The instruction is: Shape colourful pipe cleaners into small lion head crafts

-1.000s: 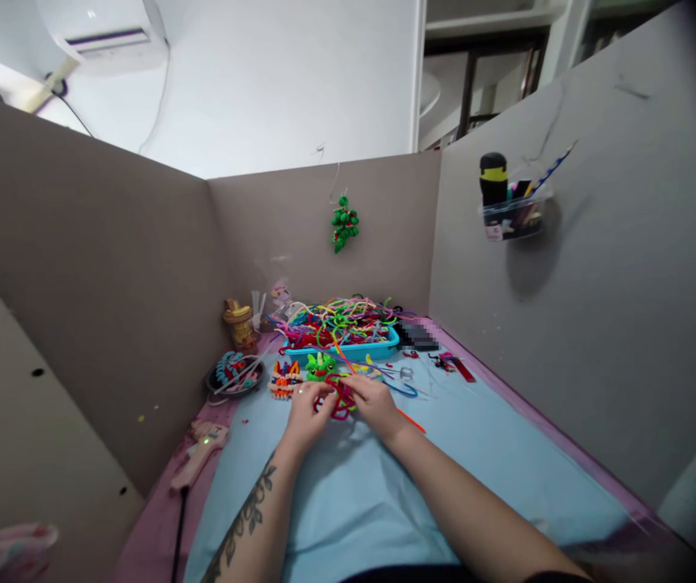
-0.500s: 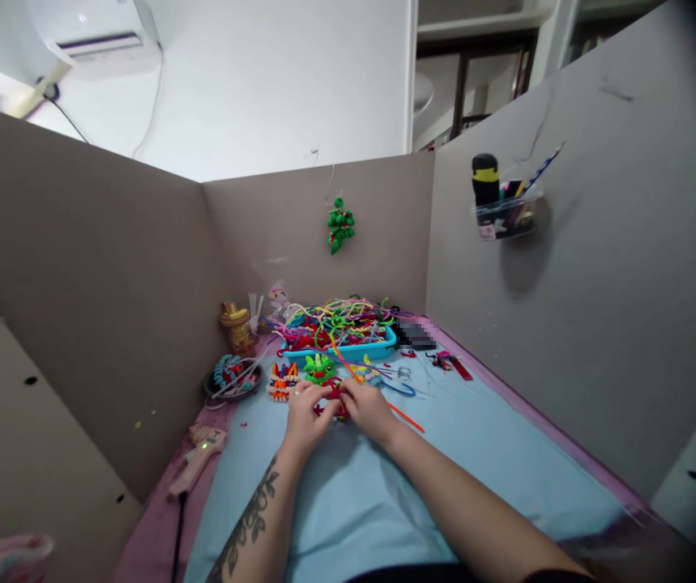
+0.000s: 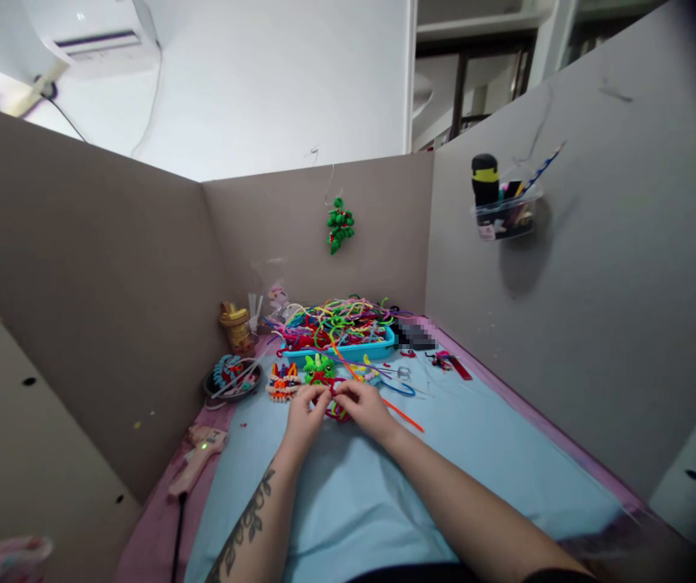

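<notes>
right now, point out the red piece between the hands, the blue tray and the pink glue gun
Red piece (image 3: 339, 416), head view: its lower loops.
Blue tray (image 3: 368, 351), head view: its front wall.
Pink glue gun (image 3: 192, 469), head view: its handle.

Between our left hand (image 3: 305, 414) and right hand (image 3: 367, 409), the crimson looped piece (image 3: 339, 410) fills the gap. Straight ahead we are blocked: the green figure (image 3: 319, 369) stands just beyond our fingers, the orange-and-blue figure (image 3: 283, 381) to its left, and the blue tray (image 3: 348, 354), heaped with stems, behind them. Our widest passage lies over the blue sheet (image 3: 505, 465) toward the right partition (image 3: 518, 348), though an orange stem (image 3: 405, 417) slants out from behind our right hand. Leftward, the pink glue gun (image 3: 195, 467) and dark bowl (image 3: 235, 395) crowd the edge by the left partition (image 3: 110, 283).
</notes>
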Action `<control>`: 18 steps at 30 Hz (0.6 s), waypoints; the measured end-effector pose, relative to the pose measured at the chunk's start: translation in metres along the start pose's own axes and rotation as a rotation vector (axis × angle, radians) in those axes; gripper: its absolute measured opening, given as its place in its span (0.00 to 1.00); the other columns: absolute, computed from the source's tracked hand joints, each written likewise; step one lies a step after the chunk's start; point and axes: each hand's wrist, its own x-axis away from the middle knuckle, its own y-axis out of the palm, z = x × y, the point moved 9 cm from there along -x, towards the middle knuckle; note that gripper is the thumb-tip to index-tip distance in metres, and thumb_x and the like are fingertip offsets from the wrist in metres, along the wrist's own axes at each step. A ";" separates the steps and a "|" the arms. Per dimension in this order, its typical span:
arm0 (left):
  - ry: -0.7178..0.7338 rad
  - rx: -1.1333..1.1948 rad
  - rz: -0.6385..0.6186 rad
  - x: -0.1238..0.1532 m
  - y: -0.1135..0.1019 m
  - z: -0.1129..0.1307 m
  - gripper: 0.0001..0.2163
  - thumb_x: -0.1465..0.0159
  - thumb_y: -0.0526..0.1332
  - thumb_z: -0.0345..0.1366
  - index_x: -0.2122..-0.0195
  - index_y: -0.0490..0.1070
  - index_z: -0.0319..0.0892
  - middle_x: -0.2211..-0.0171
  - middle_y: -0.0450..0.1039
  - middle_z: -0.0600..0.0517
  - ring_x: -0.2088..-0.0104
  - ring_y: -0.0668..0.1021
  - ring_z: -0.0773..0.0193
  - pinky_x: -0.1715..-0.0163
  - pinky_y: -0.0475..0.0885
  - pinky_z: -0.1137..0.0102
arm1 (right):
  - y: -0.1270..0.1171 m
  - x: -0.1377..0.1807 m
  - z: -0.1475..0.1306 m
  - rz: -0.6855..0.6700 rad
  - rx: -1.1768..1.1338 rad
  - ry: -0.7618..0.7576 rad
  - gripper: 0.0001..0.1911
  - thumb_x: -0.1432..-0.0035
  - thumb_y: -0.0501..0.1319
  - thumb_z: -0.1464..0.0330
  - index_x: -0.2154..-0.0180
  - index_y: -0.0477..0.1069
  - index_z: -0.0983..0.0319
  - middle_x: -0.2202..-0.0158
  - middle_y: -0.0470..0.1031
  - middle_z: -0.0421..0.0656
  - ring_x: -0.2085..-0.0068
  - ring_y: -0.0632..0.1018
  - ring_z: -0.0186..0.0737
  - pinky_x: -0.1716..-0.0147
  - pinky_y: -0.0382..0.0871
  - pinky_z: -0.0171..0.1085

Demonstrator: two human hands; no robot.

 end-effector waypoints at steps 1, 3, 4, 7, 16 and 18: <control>-0.015 0.027 -0.009 0.000 0.001 -0.002 0.10 0.43 0.57 0.40 0.71 0.73 0.40 0.73 0.74 0.50 0.71 0.72 0.63 0.68 0.67 0.69 | 0.002 0.000 0.004 -0.007 -0.071 0.051 0.05 0.49 0.58 0.68 0.72 0.71 0.61 0.75 0.72 0.39 0.73 0.71 0.34 0.72 0.64 0.33; -0.030 0.063 -0.032 -0.001 0.002 -0.004 0.09 0.43 0.57 0.40 0.72 0.72 0.40 0.73 0.72 0.51 0.71 0.71 0.64 0.69 0.66 0.70 | 0.007 -0.001 0.009 -0.029 -0.181 0.122 0.05 0.51 0.58 0.68 0.73 0.70 0.63 0.76 0.71 0.38 0.74 0.70 0.33 0.73 0.63 0.32; -0.026 0.061 -0.042 0.000 0.003 -0.003 0.09 0.42 0.57 0.39 0.72 0.71 0.40 0.74 0.72 0.52 0.72 0.71 0.65 0.70 0.66 0.71 | 0.008 -0.001 0.009 -0.039 -0.215 0.140 0.05 0.51 0.58 0.68 0.73 0.69 0.63 0.76 0.70 0.38 0.75 0.70 0.32 0.74 0.63 0.32; 0.016 -0.036 -0.035 0.001 0.004 0.001 0.08 0.41 0.55 0.37 0.71 0.70 0.40 0.74 0.71 0.52 0.72 0.70 0.65 0.70 0.65 0.71 | 0.009 -0.001 0.006 -0.051 -0.220 0.145 0.04 0.52 0.58 0.69 0.74 0.69 0.63 0.77 0.70 0.38 0.75 0.69 0.32 0.75 0.62 0.31; 0.108 -0.162 -0.033 0.005 0.007 0.010 0.07 0.40 0.54 0.36 0.65 0.69 0.42 0.69 0.72 0.49 0.66 0.73 0.61 0.65 0.67 0.66 | 0.004 -0.001 0.006 0.003 -0.137 0.075 0.04 0.51 0.56 0.70 0.74 0.68 0.63 0.77 0.69 0.37 0.75 0.68 0.32 0.75 0.62 0.30; 0.138 -0.139 -0.034 0.006 0.007 0.012 0.08 0.41 0.56 0.35 0.62 0.70 0.42 0.65 0.73 0.48 0.64 0.74 0.60 0.62 0.68 0.65 | 0.003 -0.001 0.009 0.020 -0.144 0.090 0.04 0.51 0.56 0.69 0.74 0.68 0.62 0.77 0.68 0.37 0.75 0.68 0.32 0.75 0.62 0.31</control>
